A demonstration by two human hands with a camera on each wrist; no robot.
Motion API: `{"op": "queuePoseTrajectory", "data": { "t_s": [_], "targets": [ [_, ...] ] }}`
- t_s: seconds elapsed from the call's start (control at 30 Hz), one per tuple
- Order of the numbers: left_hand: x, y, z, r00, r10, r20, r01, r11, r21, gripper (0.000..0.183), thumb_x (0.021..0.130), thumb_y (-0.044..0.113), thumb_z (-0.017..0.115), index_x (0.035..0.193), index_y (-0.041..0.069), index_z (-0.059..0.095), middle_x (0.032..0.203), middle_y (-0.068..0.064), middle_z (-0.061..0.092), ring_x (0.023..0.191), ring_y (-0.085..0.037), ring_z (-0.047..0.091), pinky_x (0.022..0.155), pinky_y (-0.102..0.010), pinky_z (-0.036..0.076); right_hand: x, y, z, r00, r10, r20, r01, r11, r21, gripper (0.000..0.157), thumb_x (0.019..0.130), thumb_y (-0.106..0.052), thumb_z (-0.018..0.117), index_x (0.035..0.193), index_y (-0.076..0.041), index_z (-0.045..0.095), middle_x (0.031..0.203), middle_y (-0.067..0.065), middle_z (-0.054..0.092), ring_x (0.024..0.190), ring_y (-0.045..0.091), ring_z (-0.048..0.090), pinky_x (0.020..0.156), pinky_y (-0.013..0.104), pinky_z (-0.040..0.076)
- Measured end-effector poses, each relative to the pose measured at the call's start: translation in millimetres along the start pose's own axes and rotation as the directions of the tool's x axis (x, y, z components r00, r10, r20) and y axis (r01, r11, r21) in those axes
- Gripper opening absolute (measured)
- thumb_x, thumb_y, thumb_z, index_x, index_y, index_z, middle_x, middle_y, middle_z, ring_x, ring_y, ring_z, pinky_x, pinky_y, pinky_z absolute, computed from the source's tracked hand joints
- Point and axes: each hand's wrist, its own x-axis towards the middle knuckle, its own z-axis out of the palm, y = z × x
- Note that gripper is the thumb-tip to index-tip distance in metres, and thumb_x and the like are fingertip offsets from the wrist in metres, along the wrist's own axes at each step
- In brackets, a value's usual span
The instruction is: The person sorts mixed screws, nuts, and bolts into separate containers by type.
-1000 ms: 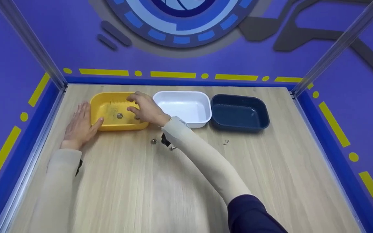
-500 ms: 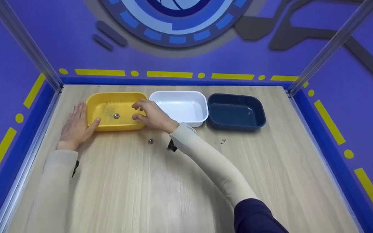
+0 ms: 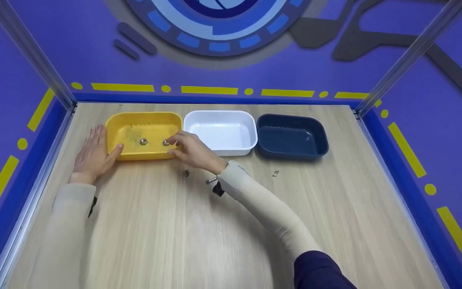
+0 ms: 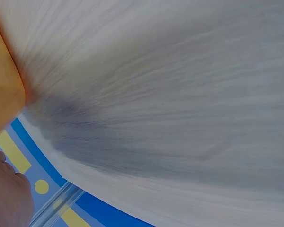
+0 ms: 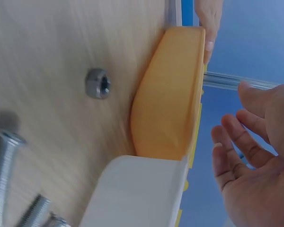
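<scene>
My left hand lies flat along the left side of the yellow tray, its thumb reaching over the near rim. Two metal nuts are inside that tray: one nut near the middle, another nut by the right end. Over the tray's near right corner is my right hand, its fingers loosely bent and holding nothing, fingertips close to the second nut in the head view. In the right wrist view the palm and spread fingers show beyond the tray rim.
A white tray adjoins the yellow one, with a dark blue tray to its right. On the wooden table lie a nut, a long bolt and a few small screws. Blue-purple walls enclose the table.
My right hand has drawn back to the right and towards me, from over the tray's inside to its near right corner. The second nut now shows. The left hand stays in place.
</scene>
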Motion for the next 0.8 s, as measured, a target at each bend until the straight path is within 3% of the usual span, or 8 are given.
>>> {"op": "queuePoseTrajectory", "data": {
  "t_s": [0.17, 0.27, 0.57, 0.8],
  "targets": [
    [-1.2, -0.7, 2.7, 1.0, -0.001, 0.0, 0.001, 1.0, 0.006, 0.097, 0.11, 0.064, 0.034, 0.169, -0.003, -0.003, 0.177, -0.029, -0.002, 0.165, -0.047, -0.003, 0.134, -0.063, 0.003, -12, 5, 6.3, 0.999, -0.036, 0.008, 0.036, 0.999, 0.01, 0.034, 0.104, -0.017, 0.072, 0.132, 0.002, 0.07, 0.127, 0.018, 0.07, 0.114, 0.032, 0.07, 0.1, 0.027, 0.059],
    [-2.2, -1.1, 3.4, 1.0, -0.01, 0.005, 0.01, 1.0, 0.009, 0.098, 0.11, 0.066, 0.033, 0.169, -0.003, -0.004, 0.177, -0.028, -0.003, 0.165, -0.046, -0.004, 0.134, -0.063, 0.003, -18, 6, 9.5, 0.999, -0.016, 0.033, 0.016, 1.0, -0.001, 0.033, 0.105, -0.018, 0.071, 0.132, 0.002, 0.07, 0.127, 0.018, 0.07, 0.115, 0.029, 0.071, 0.099, 0.022, 0.057],
    [0.2, -0.8, -0.8, 1.0, 0.016, -0.006, -0.016, 0.999, 0.038, 0.099, 0.109, 0.066, 0.033, 0.168, -0.005, -0.002, 0.177, -0.03, -0.001, 0.165, -0.048, -0.002, 0.134, -0.063, 0.003, -34, 17, 17.5, 0.997, 0.027, 0.066, -0.026, 1.0, -0.005, 0.034, 0.105, -0.02, 0.071, 0.134, -0.002, 0.07, 0.128, 0.014, 0.072, 0.112, 0.021, 0.071, 0.097, 0.023, 0.059],
    [1.3, -2.1, -0.2, 1.0, 0.012, -0.009, -0.011, 0.999, 0.053, 0.1, 0.109, 0.067, 0.034, 0.168, -0.007, 0.0, 0.176, -0.032, 0.001, 0.165, -0.048, -0.001, 0.134, -0.065, 0.005, -42, 26, 19.5, 0.994, 0.016, 0.104, -0.017, 1.0, 0.006, 0.04, 0.101, -0.018, 0.076, 0.135, 0.001, 0.068, 0.128, 0.017, 0.072, 0.114, 0.026, 0.071, 0.1, 0.027, 0.059]
  ]
}}
